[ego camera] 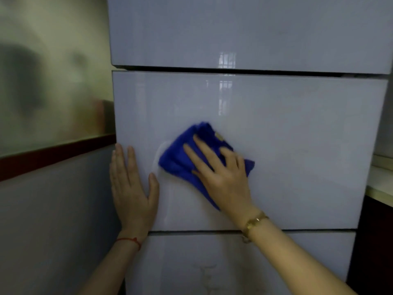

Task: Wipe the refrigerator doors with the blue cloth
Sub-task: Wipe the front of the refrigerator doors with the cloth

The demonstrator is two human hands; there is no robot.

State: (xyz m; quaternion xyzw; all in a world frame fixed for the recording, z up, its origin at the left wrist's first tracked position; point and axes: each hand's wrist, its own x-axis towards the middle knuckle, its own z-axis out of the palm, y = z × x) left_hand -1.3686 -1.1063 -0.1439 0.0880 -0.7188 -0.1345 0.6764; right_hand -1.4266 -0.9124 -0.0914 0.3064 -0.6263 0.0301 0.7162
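Blue cloth (187, 154) pressed flat on refrigerator's middle door (297, 150), left of centre | right hand (221, 177) spread on it, unclenched | left hand (131, 188) braces at nine o'clock, empty | mid-wipe; next likely sweeps toward three o'clock

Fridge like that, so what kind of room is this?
Probably a home kitchen: a tall white fridge with stacked doors, a countertop beside it on the right, and a wall close on the left.
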